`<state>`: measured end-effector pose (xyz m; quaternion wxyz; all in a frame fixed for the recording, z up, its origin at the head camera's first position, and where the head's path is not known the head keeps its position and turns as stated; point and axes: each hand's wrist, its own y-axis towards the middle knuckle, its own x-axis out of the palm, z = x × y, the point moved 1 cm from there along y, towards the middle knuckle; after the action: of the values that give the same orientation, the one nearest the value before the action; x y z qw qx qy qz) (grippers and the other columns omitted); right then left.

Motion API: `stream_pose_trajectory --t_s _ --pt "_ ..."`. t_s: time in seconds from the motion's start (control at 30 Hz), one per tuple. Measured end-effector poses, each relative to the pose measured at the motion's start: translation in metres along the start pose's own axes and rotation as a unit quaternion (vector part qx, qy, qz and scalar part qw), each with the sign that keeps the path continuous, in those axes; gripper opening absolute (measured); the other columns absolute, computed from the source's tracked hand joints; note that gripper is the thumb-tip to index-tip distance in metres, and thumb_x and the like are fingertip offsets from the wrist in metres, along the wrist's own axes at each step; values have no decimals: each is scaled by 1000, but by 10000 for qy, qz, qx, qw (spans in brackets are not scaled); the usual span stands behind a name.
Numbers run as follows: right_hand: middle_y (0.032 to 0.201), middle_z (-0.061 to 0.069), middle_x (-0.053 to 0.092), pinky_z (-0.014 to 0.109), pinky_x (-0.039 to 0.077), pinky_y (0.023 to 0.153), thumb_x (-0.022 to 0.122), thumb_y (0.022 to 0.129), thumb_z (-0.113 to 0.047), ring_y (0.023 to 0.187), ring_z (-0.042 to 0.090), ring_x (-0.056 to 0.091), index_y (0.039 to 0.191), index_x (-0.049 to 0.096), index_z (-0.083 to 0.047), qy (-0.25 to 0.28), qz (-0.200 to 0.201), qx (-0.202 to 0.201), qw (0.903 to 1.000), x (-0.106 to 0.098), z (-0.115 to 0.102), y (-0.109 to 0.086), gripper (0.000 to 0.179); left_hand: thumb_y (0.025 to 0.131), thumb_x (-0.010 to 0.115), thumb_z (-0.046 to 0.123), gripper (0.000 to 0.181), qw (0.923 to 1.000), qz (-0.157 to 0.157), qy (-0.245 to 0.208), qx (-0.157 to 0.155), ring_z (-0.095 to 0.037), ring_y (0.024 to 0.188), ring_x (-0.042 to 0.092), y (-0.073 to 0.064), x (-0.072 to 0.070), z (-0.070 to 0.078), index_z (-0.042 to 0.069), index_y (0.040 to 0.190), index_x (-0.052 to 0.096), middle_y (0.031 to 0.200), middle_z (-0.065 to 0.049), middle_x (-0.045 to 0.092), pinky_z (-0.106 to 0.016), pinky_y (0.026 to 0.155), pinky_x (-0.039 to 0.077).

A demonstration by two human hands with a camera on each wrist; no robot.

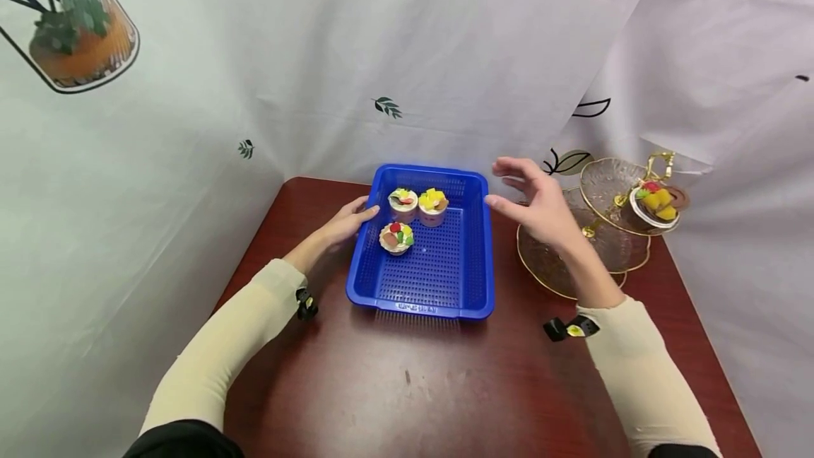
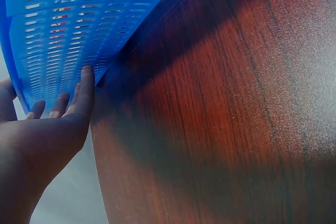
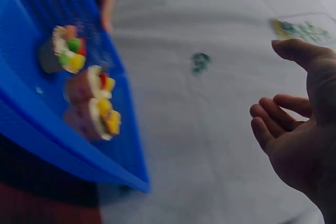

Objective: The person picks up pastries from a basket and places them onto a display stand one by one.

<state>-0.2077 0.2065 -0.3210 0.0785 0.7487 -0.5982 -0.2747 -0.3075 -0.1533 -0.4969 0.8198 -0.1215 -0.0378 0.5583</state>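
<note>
Left hand (image 1: 343, 223) grips the basket (image 1: 439, 278) at its left side, thumb at the rim, fingers along the outer wall. Three cakes (image 1: 403, 207) sit inside, toward the far left. Right hand (image 1: 542, 209) holds nothing, fingers loosely bent, apart from the basket's right rim. Beyond it, a tiered stand (image 1: 545, 263) bears a fourth cake (image 1: 656, 205) on top.

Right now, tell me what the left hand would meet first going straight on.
The blue basket, at the side which the left hand grips; past that wall, perhaps a dessert cup, though depth is unclear.
</note>
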Motion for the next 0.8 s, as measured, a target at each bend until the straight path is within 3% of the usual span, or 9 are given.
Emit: stream_pose_trajectory --t_s 0.13,0.4,0.57,0.8 --pt "130 23 57 51 40 107 74 85 3 124 41 51 135 50 8 28 -402 398 9984 21 14 7 56 101 57 38 59 10000 57 -36 32 -37 120 59 0 0 1 13 150 36 142 -16 51 -47 88 55" --pt "131 26 56 52 39 108 73 88 -4 124 41 51 136 49 8 24 -951 581 9938 54 38 20 55 104 53 32 50 9998 165 -40 -129 -37 114 63 0 -2 7 8 146 41 135 -22 56 -44 84 57" --pt "133 27 54 53 39 108 72 89 -3 124 40 52 137 48 8 206 -1131 865 9896 66 62 28 55 104 51 28 47 9997 140 23 -188 -38 115 62 2 -3 8 6 145 41 134 -23 56 -46 86 56" --pt "137 20 53 51 40 107 76 89 -15 127 40 50 139 49 1 208 -1256 1061 9862 86 99 38 59 105 49 25 43 9998 8 62 -164 -39 112 63 1 -3 11 7 143 41 133 -25 56 -44 82 58"
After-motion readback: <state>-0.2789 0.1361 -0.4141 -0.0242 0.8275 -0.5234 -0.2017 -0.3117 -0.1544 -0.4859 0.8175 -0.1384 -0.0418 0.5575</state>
